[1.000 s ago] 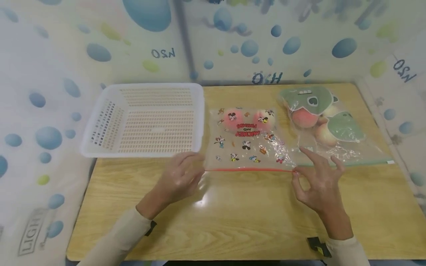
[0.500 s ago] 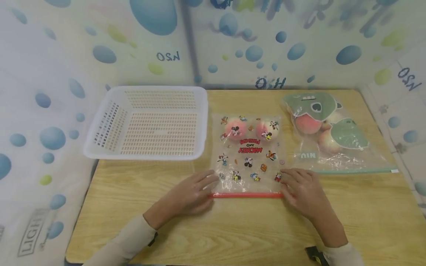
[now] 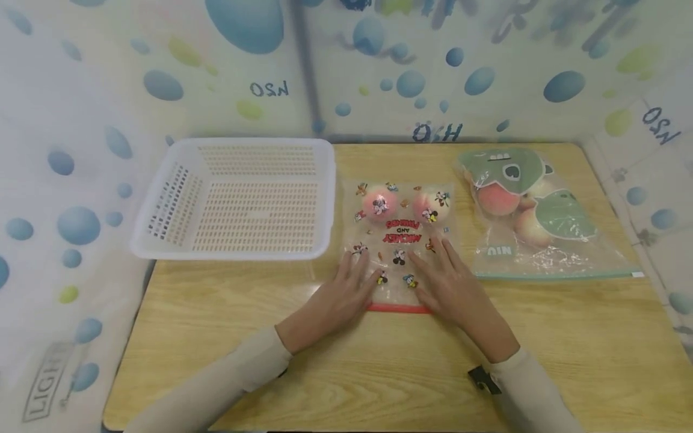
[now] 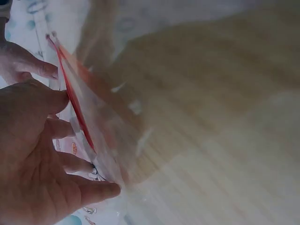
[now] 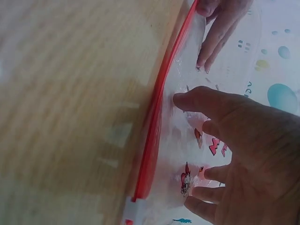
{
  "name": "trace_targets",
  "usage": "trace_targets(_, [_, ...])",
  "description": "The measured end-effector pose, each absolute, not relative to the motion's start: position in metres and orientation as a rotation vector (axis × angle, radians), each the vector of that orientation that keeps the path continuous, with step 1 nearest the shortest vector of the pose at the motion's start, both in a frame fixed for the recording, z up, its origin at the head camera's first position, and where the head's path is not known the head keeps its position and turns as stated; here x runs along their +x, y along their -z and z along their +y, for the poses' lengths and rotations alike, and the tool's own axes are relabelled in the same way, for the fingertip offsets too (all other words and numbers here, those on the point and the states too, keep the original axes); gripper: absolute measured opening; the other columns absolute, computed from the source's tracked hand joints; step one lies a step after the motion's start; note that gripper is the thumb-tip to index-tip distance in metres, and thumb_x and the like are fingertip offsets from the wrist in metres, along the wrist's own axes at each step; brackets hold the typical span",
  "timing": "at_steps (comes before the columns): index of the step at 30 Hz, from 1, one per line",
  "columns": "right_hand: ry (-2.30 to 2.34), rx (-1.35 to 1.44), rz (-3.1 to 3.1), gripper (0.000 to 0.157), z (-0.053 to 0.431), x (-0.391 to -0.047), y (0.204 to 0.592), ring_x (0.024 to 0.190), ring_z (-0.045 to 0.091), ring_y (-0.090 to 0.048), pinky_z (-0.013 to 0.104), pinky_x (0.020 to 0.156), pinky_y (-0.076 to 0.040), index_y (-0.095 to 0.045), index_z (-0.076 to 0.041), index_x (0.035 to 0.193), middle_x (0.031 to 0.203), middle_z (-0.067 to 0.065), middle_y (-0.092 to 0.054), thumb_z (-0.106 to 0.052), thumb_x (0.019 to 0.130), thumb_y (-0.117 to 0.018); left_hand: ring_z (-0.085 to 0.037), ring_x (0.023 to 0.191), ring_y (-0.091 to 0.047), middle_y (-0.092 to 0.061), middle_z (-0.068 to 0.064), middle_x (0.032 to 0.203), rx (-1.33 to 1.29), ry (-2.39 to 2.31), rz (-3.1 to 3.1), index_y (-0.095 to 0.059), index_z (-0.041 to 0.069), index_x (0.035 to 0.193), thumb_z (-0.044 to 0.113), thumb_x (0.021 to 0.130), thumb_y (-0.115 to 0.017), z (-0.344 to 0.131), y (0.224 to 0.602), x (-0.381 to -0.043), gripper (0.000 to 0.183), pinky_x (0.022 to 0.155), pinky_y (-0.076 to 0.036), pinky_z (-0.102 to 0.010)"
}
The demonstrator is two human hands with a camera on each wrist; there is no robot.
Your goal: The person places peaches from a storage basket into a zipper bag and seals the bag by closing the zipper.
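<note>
A clear zip bag (image 3: 395,291) printed with cartoon figures lies flat on the table, its red zip edge (image 3: 400,308) toward the person. Two peaches (image 3: 380,203) show through its far end. My left hand (image 3: 338,300) rests on the bag's near left part with fingers spread. On the near right part lies my right hand (image 3: 455,288), fingers extended toward the peaches. In the right wrist view the right thumb and fingers touch the printed film just beyond the red zip (image 5: 157,112). The left wrist view shows the left fingers (image 4: 93,190) against the film.
A white plastic basket (image 3: 325,240) with slotted walls stands at the left. To the right lies a second zip bag (image 3: 563,258) with green print and a green zip, holding several peaches. Patterned sheeting (image 3: 216,108) rises behind the wooden table (image 3: 379,385).
The cartoon bag's red zip edge has come nearer the person. Both hands have gone from its zip corners onto its surface, closer together, with fingers spread. The right hand no longer pinches the zip.
</note>
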State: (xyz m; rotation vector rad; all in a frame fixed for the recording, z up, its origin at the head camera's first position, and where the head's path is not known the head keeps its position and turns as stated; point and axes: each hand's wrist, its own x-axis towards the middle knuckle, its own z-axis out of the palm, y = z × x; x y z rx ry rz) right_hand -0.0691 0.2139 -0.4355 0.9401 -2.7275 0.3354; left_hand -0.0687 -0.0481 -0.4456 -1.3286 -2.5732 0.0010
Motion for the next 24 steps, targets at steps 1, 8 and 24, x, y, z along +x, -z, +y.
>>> trace_targets(1, [-0.333,0.939,-2.737,0.063,0.214,-0.071,0.435,0.125,0.046,-0.024,0.052,0.100,-0.024,-0.051,-0.008,0.128,0.143,0.029,-0.013,-0.032,0.072,-0.066,-0.052,0.113,-0.038,-0.035,-0.032,0.132,-1.309,-0.001,-2.594,-0.047,0.006,0.131,0.032,0.088,-0.049,-0.046,0.446,-0.070,0.050,0.088,-0.041,-0.049])
trace_targets(8, [-0.276,0.920,-2.821,0.062,0.215,-0.094,0.435,0.128,0.041,-0.021,0.050,0.102,-0.022,-0.049,-0.008,0.130,0.145,0.025,-0.014,-0.032,0.075,-0.064,-0.053,0.119,-0.028,-0.023,-0.030,0.139,-1.238,-0.059,-2.823,-0.040,0.009,0.135,0.036,0.088,-0.043,-0.035,0.445,-0.090,0.054,0.091,-0.038,-0.052])
trace_targets(24, [-0.316,0.849,-2.903,0.068,0.215,-0.131,0.441,0.131,0.038,-0.014,0.050,0.102,-0.020,-0.044,-0.007,0.134,0.149,0.017,0.002,-0.029,0.073,-0.065,-0.051,0.126,-0.013,-0.011,-0.023,0.146,-1.060,-0.060,-3.030,-0.023,0.014,0.143,0.065,0.086,-0.025,-0.020,0.454,-0.119,0.077,0.098,-0.022,-0.057])
